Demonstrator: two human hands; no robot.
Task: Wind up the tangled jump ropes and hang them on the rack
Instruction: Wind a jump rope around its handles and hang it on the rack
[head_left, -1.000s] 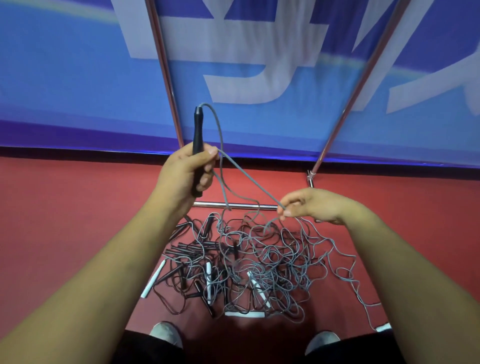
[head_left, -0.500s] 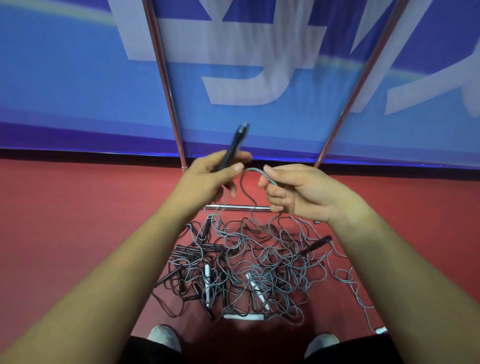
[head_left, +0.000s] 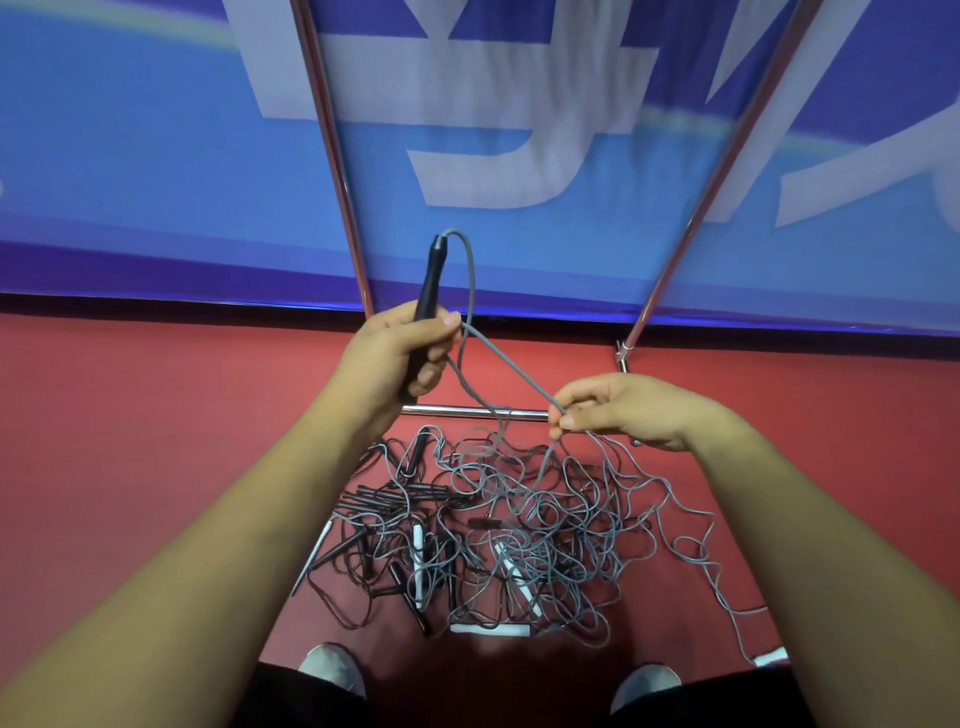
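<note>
Seen from the head camera, a person stands over a tangled pile of jump ropes (head_left: 498, 525) on a red floor (head_left: 156, 441), both bare forearms reaching forward. The left hand (head_left: 395, 358) is closed in a fist around a black handle (head_left: 427, 306), held nearly upright with its top end raised above the knuckles. A grey cord (head_left: 506, 364) arcs out of the handle's top, drops past the left thumb and runs taut and diagonal to the right hand (head_left: 618, 410), whose thumb and forefinger pinch it while the other fingers curl loosely behind. Below the pinch the cord falls into the pile, where grey and black cords mix with black and white handles just ahead of the person's light shoes (head_left: 332, 670). Behind the hands stand the chrome poles of the rack (head_left: 332, 156), its low crossbar just beyond the pile, against a blue banner (head_left: 130, 156) with large pale lettering.
</note>
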